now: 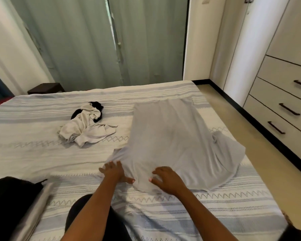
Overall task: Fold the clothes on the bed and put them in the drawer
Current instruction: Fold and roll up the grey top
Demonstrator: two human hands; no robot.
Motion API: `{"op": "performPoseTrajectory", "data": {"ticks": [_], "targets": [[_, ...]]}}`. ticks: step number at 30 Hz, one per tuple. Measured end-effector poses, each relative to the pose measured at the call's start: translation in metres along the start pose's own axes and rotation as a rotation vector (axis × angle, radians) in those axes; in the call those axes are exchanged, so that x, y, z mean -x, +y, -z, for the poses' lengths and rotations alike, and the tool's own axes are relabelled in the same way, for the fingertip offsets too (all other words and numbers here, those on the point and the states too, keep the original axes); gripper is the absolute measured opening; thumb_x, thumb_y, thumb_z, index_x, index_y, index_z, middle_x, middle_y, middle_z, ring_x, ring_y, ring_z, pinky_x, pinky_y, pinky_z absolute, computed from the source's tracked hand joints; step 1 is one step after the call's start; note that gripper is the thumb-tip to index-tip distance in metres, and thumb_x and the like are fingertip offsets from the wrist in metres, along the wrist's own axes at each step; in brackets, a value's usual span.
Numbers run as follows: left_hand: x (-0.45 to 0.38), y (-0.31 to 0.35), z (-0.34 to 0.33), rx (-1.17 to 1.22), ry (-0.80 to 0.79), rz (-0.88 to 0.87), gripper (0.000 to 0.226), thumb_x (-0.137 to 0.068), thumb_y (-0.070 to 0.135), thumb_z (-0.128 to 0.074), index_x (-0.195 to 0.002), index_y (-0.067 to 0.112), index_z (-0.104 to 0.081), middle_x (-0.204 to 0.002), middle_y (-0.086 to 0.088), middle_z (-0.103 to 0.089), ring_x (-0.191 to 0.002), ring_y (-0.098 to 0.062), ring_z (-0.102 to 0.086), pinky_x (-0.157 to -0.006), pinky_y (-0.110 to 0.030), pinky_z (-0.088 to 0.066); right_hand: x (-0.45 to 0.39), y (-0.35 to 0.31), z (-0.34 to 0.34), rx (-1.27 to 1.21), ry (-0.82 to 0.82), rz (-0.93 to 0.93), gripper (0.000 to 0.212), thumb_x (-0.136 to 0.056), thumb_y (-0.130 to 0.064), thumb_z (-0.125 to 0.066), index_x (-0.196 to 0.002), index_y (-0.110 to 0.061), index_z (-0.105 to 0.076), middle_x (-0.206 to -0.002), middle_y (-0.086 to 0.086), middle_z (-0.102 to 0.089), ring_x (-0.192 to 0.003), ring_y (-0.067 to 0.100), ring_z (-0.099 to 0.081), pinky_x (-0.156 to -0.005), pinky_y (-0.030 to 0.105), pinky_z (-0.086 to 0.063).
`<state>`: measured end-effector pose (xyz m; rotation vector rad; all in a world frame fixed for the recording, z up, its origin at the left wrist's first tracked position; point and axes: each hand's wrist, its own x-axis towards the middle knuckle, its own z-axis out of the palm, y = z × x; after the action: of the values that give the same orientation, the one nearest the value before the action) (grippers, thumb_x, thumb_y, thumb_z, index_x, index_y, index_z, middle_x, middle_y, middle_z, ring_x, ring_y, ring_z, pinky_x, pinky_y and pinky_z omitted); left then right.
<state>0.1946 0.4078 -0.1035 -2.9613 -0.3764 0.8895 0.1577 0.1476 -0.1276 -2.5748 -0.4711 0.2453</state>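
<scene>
Left hand (114, 171): fingers spread and nearly straight, pressing flat on the near-left edge of the grey garment (172, 141), where the fabric bunches into a small ridge. Nothing pinched. Right hand (165, 180): fingers splayed and lightly bent, resting on the near hem; thumb tip close to the left thumb. No curl round the cloth that I can make out.

Garment lies spread lengthwise on the striped bedspread (42, 153), running away from the person toward the far edge of the bed. Right side is rumpled, with a fold of cloth (228, 145) standing up near the bed's right edge.

Judgement: the step in hand is smoothing before the first fold. To do it well, sweep both palms outward from the middle, flatten the left ridge and lay the right fold down, so edges line up when folded.

Left of the garment, apart from it, a crumpled pile of white and black clothes (87, 126) waits unfolded. Drawers (274, 108) with dark handles stand at the right, across the floor strip, all closed. Task looks early.
</scene>
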Motion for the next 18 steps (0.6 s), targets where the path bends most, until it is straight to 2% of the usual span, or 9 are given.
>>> {"op": "performPoseTrajectory", "data": {"ticks": [2,4,6,8,10,12,15,16,18], "targets": [[-0.005,0.018,0.002,-0.026,0.019,-0.064,0.145,-0.063,0.087,-0.061,-0.153,0.011,0.023,-0.162,-0.018,0.020,-0.150,-0.043,0.010,-0.114,-0.067,-0.003,0.002,0.027,0.018,-0.074,0.185,-0.045,0.056,-0.090,-0.069,-0.042,-0.118,-0.029,-0.070,-0.125,-0.008,-0.066,-0.123,0.018,-0.054,-0.101,0.035,-0.043],[-0.010,0.042,0.007,0.007,-0.021,-0.145,0.134,-0.076,0.071,-0.067,-0.152,0.012,0.026,-0.161,-0.017,0.024,-0.150,-0.043,0.011,-0.117,-0.065,-0.003,0.008,0.061,0.038,-0.103,0.349,-0.115,0.054,-0.088,-0.064,-0.038,-0.108,-0.027,-0.074,-0.113,-0.008,-0.070,-0.113,0.020,-0.059,-0.095,0.037,-0.047],[-0.009,0.076,0.012,0.007,-0.048,-0.245,0.106,-0.093,0.052,-0.057,-0.154,0.013,0.020,-0.163,-0.018,0.019,-0.151,-0.040,0.008,-0.119,-0.061,-0.005,0.018,0.098,0.061,-0.096,0.485,-0.209,0.046,-0.089,-0.053,-0.043,-0.105,-0.025,-0.075,-0.109,-0.005,-0.072,-0.109,0.023,-0.062,-0.092,0.039,-0.049],[-0.001,0.112,0.014,-0.082,-0.004,-0.283,0.079,-0.101,0.041,-0.040,-0.157,0.013,0.009,-0.164,-0.015,0.015,-0.152,-0.037,0.007,-0.120,-0.059,-0.001,0.032,0.133,0.082,-0.093,0.594,-0.335,0.036,-0.087,-0.041,-0.049,-0.104,-0.022,-0.075,-0.109,0.000,-0.072,-0.107,0.028,-0.064,-0.089,0.040,-0.049],[0.006,0.147,0.016,-0.182,0.063,-0.289,0.068,-0.103,0.038,-0.032,-0.158,0.014,-0.001,-0.165,-0.012,0.013,-0.152,-0.036,0.009,-0.119,-0.059,0.003,0.049,0.164,0.101,-0.083,0.651,-0.461,0.031,-0.086,-0.031,-0.054,-0.109,-0.020,-0.072,-0.115,0.005,-0.069,-0.107,0.033,-0.062,-0.086,0.042,-0.050],[0.009,0.184,0.019,-0.174,0.115,-0.391,0.064,-0.103,0.036,-0.033,-0.158,0.016,-0.007,-0.166,-0.010,0.008,-0.152,-0.033,0.006,-0.119,-0.056,0.003,0.066,0.194,0.116,-0.080,0.676,-0.586,0.032,-0.088,-0.019,-0.057,-0.119,-0.017,-0.067,-0.125,0.009,-0.061,-0.112,0.036,-0.056,-0.086,0.045,-0.049],[0.014,0.241,0.023,0.019,0.141,-0.684,0.060,-0.102,0.028,-0.044,-0.156,0.017,-0.022,-0.164,-0.008,-0.021,-0.149,-0.024,-0.023,-0.120,-0.036,-0.017,0.083,0.228,0.136,-0.242,0.631,-0.747,0.044,-0.092,-0.013,-0.056,-0.136,-0.015,-0.054,-0.140,0.012,-0.048,-0.124,0.036,-0.047,-0.100,0.044,-0.043],[0.021,0.264,0.025,0.078,0.131,-0.757,0.059,-0.099,0.030,-0.047,-0.154,0.017,-0.030,-0.160,-0.007,-0.031,-0.145,-0.023,-0.033,-0.116,-0.030,-0.024,0.087,0.240,0.142,-0.324,0.624,-0.788,0.046,-0.094,-0.016,-0.056,-0.139,-0.015,-0.051,-0.141,0.014,-0.047,-0.126,0.036,-0.048,-0.102,0.042,-0.042],[0.035,0.304,0.025,0.157,0.109,-0.853,0.064,-0.090,0.047,-0.043,-0.148,0.019,-0.042,-0.151,-0.007,-0.045,-0.135,-0.025,-0.046,-0.110,-0.030,-0.035,0.089,0.255,0.153,-0.437,0.598,-0.830,0.052,-0.097,-0.024,-0.057,-0.145,-0.012,-0.044,-0.143,0.018,-0.048,-0.127,0.036,-0.051,-0.102,0.039,-0.040]]}}
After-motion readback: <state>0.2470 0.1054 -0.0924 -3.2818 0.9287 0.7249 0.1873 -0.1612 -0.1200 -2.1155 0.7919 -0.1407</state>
